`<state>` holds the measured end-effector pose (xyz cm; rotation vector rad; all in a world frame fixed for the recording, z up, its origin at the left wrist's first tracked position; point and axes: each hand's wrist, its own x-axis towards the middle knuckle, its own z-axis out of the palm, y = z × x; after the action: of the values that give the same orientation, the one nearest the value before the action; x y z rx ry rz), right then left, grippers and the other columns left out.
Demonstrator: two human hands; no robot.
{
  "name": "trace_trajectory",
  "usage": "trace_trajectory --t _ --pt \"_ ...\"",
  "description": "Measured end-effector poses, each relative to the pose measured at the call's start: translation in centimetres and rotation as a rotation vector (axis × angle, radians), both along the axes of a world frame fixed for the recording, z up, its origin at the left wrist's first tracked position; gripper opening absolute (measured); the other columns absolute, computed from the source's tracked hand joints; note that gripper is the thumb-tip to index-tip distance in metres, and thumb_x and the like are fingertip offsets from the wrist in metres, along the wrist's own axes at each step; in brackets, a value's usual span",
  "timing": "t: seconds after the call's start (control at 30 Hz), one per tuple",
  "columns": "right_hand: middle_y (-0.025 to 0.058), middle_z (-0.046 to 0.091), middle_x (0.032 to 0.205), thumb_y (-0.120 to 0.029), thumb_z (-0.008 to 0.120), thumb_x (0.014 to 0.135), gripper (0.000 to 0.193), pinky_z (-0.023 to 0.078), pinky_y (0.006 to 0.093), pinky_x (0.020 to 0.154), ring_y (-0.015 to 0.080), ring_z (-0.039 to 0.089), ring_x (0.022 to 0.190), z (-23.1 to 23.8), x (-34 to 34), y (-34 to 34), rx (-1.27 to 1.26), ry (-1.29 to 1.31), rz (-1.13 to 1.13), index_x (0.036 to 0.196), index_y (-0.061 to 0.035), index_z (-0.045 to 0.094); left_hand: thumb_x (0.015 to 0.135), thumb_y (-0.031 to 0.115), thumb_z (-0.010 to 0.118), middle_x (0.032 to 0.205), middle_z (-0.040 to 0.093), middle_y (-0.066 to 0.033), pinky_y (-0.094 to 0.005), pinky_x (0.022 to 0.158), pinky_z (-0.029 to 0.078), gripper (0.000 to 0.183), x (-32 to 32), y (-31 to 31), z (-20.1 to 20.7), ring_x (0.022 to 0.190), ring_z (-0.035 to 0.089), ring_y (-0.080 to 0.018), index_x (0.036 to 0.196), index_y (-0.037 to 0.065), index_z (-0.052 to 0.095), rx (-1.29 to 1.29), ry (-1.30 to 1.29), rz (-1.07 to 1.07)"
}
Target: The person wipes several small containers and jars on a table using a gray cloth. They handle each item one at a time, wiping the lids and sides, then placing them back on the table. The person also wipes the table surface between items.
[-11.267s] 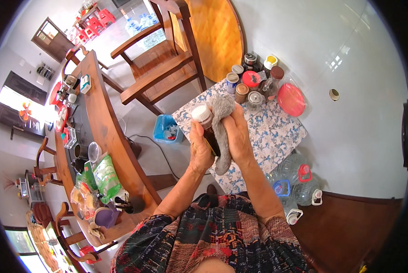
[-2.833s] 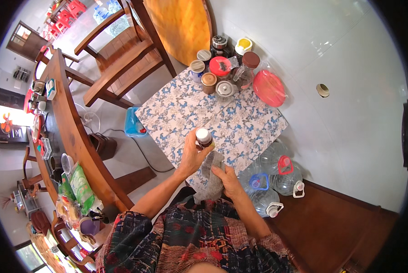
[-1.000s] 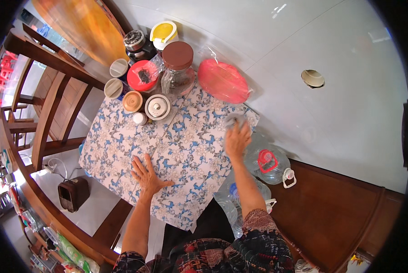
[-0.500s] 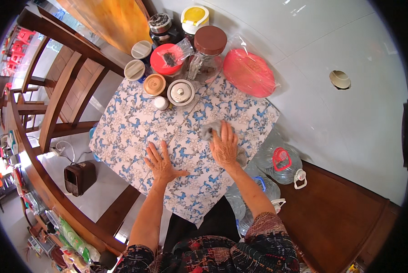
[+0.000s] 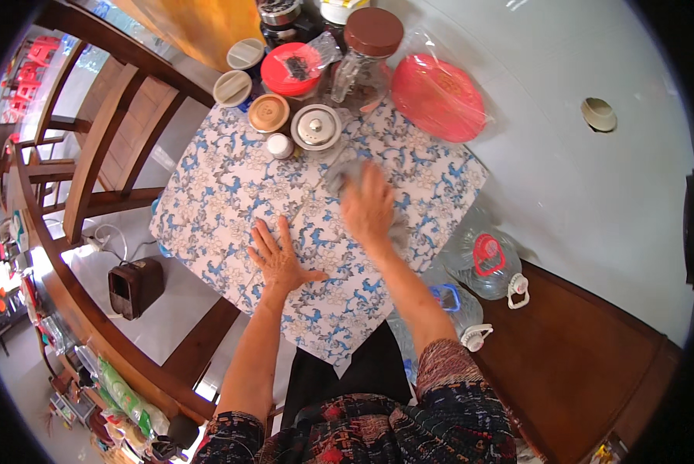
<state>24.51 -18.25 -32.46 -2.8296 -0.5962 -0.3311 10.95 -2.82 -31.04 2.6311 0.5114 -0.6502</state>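
A small table with a white, blue-flowered cover [image 5: 223, 232] lies before me. My left hand [image 5: 282, 263] rests flat on its near left part, fingers spread, holding nothing. Farther up and to the right, my right hand [image 5: 368, 205] presses a grey cloth [image 5: 341, 176] onto the cover; motion blurs its fingers, and part of the cloth is under the hand. Just beyond the cloth stand a round metal-lidded pot [image 5: 316, 127] and a small white-capped bottle [image 5: 279, 146].
At the table's far end are a brown-lidded jar [image 5: 373, 32], a red-lidded tub [image 5: 291, 69] and a red plate in plastic [image 5: 439, 97]. Large clear water bottles [image 5: 482, 259] stand right of the table. A wooden chair [image 5: 103, 147] is on the left, a wall on the right.
My right hand has moved the cloth away from me and slightly left, closer to the metal-lidded pot. The left hand stays flat at the same spot on the cover. The view has shifted slightly.
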Motion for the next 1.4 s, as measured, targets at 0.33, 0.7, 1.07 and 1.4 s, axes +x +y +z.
trace_trajectory --t 0.33,0.7,1.07,1.4 --pt "0.0114 0.040 0.139 -0.027 0.067 0.075 0.030 0.033 0.0503 0.095 0.0320 0.040 0.126 0.7 -7.1 -9.4 -0.054 0.189 0.211 0.105 -0.0213 0.065 0.028 0.056 0.089 0.145 -0.016 -0.0349 -0.0686 0.099 -0.003 0.160 -0.1 0.3 0.3 0.134 -0.016 -0.0508 0.146 0.007 -0.007 -0.010 0.031 0.005" --pt "0.0255 0.036 0.137 -0.032 0.059 0.084 0.053 0.032 0.0496 0.094 0.0398 0.036 0.125 -3.0 3.7 -13.5 -0.146 -0.136 -0.746 0.129 -0.0116 0.043 0.030 0.057 0.089 0.144 -0.013 -0.0369 -0.0698 0.098 -0.002 0.157 -0.5 0.4 -0.4 0.133 -0.015 -0.0529 0.147 0.007 -0.003 -0.046 -0.039 -0.019" --pt "0.0190 0.031 0.144 -0.031 0.056 0.085 0.041 0.025 0.0511 0.103 0.0345 0.029 0.133 0.0 -7.8 6.8 0.098 0.206 0.126 0.122 -0.0131 0.056 0.060 0.037 0.077 0.144 0.010 -0.0321 -0.0528 0.108 0.011 0.110 -6.2 5.0 0.0 0.136 0.009 -0.0459 0.146 0.010 0.015 -0.038 -0.432 0.219" --pt "0.0210 0.041 0.133 -0.015 0.061 0.081 0.034 0.031 0.0516 0.099 0.0387 0.036 0.125 -2.4 -8.1 -0.5 0.166 0.216 0.130 0.114 -0.0136 0.060 0.050 0.056 0.083 0.143 -0.014 -0.0368 -0.0604 0.105 0.009 0.136 -8.4 8.4 -0.8 0.135 -0.011 -0.0504 0.148 0.016 -0.003 -0.054 -0.021 0.662"
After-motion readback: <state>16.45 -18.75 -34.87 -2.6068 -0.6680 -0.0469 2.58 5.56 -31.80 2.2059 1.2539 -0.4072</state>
